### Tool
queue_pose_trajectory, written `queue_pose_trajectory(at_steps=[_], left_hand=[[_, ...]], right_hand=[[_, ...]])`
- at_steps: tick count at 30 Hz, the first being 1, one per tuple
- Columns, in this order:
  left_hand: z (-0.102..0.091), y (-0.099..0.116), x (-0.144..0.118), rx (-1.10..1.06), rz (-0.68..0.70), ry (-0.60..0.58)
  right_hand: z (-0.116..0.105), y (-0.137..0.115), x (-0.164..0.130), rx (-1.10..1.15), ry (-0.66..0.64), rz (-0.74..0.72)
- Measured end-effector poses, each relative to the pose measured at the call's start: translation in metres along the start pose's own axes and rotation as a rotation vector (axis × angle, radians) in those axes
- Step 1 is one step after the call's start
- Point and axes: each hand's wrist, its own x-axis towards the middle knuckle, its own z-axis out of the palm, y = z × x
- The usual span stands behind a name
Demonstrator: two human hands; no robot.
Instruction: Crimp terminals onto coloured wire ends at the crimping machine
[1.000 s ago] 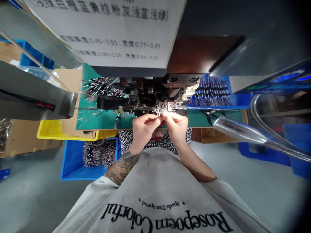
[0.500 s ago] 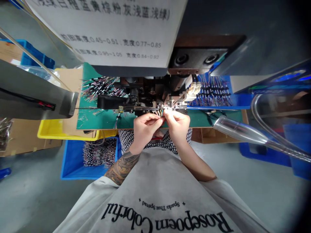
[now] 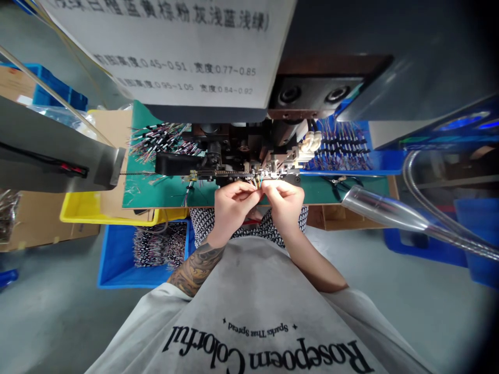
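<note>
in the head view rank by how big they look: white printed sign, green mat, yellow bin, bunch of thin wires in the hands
1. white printed sign, nearest the camera
2. green mat
3. yellow bin, mostly covered
4. thin wires

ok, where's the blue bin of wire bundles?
Head view, lower left: the blue bin sits on the floor under the yellow tray, left of the left hand.

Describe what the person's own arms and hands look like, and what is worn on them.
Both hands, the left hand and the right hand, are bare: no gloves, and no rings or watch that I can make out. The left forearm carries a dense dark tattoo. The right forearm is unmarked. Short light grey T-shirt sleeves end above the elbows.
</note>
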Motion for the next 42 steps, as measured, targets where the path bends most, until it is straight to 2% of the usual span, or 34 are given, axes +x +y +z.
queue_pose_trajectory(at_steps=[2,7,12,20,27,34,38,42], left_hand=[[0.0002,0.0003,-0.0002,0.007,0.0,0.001],[0.0002,0.0014,-0.0021,0.001,-0.012,-0.001],[0.0004,-0.0005,-0.0007,-0.026,-0.011,0.0],[0.0007,-0.0022,-0.0016,0.003,0.012,0.024],[-0.0007,-0.0024,-0.0008,0.038,-0.018,0.014],[0.0011,0.0011,-0.0011,0.007,-0.014,0.023],[0.0011,-0.0008,0.0006,-0.003,0.01,0.019],[-0.0009,-0.0032,0.0006,0.003,-0.023,0.026]], right_hand=[[0.0003,-0.0018,0.0002,-0.017,0.02,-0.017],[0.0006,-0.0058,-0.0011,-0.052,-0.034,-0.01],[0.0023,-0.0048,0.001,-0.038,0.034,-0.011],[0.0064,-0.0047,0.0047,0.005,0.042,0.029],[0.0055,-0.0037,0.0007,-0.031,-0.037,0.024],[0.0042,-0.004,0.0022,-0.018,0.047,0.003],[0.0056,-0.0031,0.0047,-0.024,0.05,0.018],[0.0066,-0.0023,0.0052,-0.037,0.048,0.043]])
